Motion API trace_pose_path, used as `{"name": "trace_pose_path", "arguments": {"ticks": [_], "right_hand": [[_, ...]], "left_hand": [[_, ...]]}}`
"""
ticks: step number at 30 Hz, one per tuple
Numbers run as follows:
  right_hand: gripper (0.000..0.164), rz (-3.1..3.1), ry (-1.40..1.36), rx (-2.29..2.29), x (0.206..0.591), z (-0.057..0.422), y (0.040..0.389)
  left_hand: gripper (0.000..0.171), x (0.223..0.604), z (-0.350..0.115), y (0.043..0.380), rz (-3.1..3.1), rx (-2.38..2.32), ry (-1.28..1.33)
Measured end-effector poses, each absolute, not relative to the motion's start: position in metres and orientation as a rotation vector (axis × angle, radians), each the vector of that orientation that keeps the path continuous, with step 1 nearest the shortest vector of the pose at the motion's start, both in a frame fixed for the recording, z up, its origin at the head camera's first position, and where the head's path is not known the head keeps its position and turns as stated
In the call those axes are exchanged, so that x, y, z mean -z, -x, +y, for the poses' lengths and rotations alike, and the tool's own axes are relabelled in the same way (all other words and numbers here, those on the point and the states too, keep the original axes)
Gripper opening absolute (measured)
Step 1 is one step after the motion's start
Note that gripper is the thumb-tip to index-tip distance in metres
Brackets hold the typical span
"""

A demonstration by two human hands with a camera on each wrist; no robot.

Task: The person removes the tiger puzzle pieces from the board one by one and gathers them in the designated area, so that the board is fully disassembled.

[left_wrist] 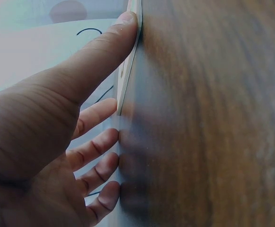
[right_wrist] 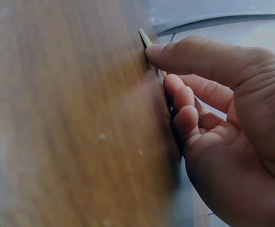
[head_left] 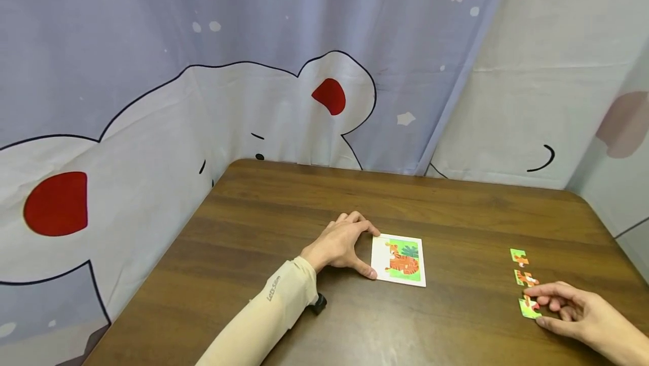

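Observation:
A square white puzzle board (head_left: 380, 259) lies flat, part of a tiger picture filling its right side and bare white showing on its left. My left hand (head_left: 337, 245) holds it by the left edge, forefinger at the far corner and thumb at the near one. Seen edge-on in the left wrist view, the puzzle board (left_wrist: 123, 90) is thin; the other fingertips rest beside it. At the right, my right hand (head_left: 583, 309) pinches a green jigsaw piece (head_left: 530, 309) between thumb and forefinger, partly covering it. In the right wrist view, only a sliver of that jigsaw piece (right_wrist: 146, 38) shows.
Two more jigsaw pieces, an upper one (head_left: 519, 257) and a middle one (head_left: 525, 279), lie in a column beyond the pinched piece. The brown wooden table (head_left: 304, 197) meets printed curtains (head_left: 253, 101) at its back and left.

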State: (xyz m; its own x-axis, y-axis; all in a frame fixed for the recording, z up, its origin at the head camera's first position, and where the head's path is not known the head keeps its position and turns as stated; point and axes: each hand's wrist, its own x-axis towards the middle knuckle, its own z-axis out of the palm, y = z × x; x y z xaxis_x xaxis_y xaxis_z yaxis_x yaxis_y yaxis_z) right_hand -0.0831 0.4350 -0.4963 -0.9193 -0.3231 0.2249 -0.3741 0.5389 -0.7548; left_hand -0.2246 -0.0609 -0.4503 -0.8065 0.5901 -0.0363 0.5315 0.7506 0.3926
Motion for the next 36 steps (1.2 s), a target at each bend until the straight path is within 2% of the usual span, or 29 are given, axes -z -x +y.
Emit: {"name": "trace_pose_path", "arguments": {"ticks": [23,28,36], "right_hand": [[0.045,-2.676,-0.635,-1.386,0.499,0.433,0.08],[0.042,-2.712,-0.552,-1.425,0.497,0.435,0.08],[0.035,-2.786,-0.216,-1.478,0.489,0.436,0.077]], "left_hand": [[0.093,0.45,-0.06,0.225,2.789,-0.547,-0.902],[0.093,0.451,-0.06,0.225,2.791,-0.547,-0.9],[0.092,0.452,-0.06,0.224,2.794,-0.556,-0.903]]}}
